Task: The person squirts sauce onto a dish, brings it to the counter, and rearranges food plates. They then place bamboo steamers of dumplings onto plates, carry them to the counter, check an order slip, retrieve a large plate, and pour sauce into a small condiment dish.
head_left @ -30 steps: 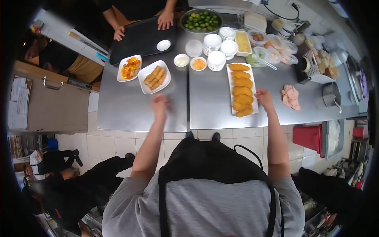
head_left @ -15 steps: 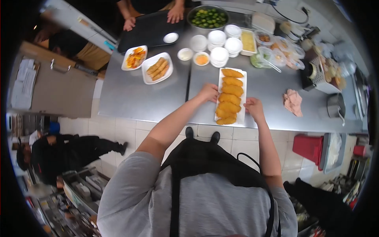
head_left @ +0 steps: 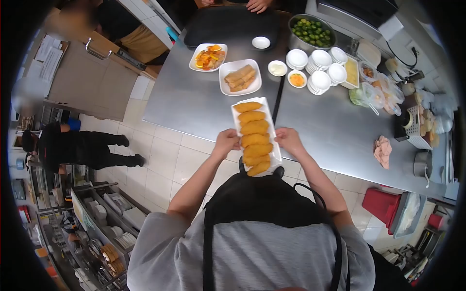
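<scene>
A long white rectangular plate [head_left: 277, 157] carries a row of several golden breaded fried pieces [head_left: 255, 127]. My left hand [head_left: 227, 144] grips its left edge, fingers closed on the rim. On the opposite long side, my right hand [head_left: 289, 141] pinches the right edge. The plate's near end reaches past the steel table's [head_left: 189, 109] front edge, over my shoes. Whether its underside touches the table I cannot tell. Just beyond the plate sits a square white bowl of fried rolls [head_left: 240, 78], beside a dish of orange-garnished food [head_left: 208, 57].
Small sauce bowls [head_left: 297, 78] and stacked white dishes [head_left: 320, 81] stand behind, near a metal bowl of green citrus [head_left: 313, 34]. A pink cloth [head_left: 382, 151] lies at right. Another person's hand [head_left: 258, 5] is by the black tray [head_left: 228, 26]. A person [head_left: 82, 148] stands at left.
Both my hands have shifted the plate left, across the table seam, and nearer my body. The camera view has turned too. The other person's hands have drawn back toward the tray's far edge.
</scene>
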The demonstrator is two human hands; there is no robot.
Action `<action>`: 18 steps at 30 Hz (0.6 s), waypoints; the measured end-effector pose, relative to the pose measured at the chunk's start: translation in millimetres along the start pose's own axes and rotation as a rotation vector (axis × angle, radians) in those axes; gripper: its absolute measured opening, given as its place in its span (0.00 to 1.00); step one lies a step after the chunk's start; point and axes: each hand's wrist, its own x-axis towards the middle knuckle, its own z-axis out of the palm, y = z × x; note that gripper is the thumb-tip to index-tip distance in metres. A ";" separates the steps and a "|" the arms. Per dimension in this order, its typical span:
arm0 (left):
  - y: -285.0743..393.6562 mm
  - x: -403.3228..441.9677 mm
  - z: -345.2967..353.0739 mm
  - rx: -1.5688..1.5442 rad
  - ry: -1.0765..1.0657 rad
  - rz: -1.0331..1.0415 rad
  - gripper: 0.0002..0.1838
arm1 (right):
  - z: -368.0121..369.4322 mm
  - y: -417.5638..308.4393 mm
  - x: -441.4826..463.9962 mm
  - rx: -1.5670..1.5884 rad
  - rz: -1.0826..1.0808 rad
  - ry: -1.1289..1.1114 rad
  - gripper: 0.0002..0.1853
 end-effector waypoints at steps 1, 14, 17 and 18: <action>1.2 -8.9 -18.7 -0.016 0.068 -0.023 0.07 | 19.9 0.6 12.0 -0.046 -0.030 -0.019 0.09; 25.9 42.1 -176.8 0.000 0.249 0.017 0.09 | 159.0 -54.0 128.9 -0.182 -0.121 0.106 0.12; 31.5 65.2 -188.5 0.082 0.198 0.012 0.13 | 140.1 -62.9 110.9 -0.021 -0.147 0.193 0.11; 36.9 68.8 -188.0 0.091 0.167 0.013 0.13 | 127.8 -64.9 100.6 0.053 -0.220 0.253 0.10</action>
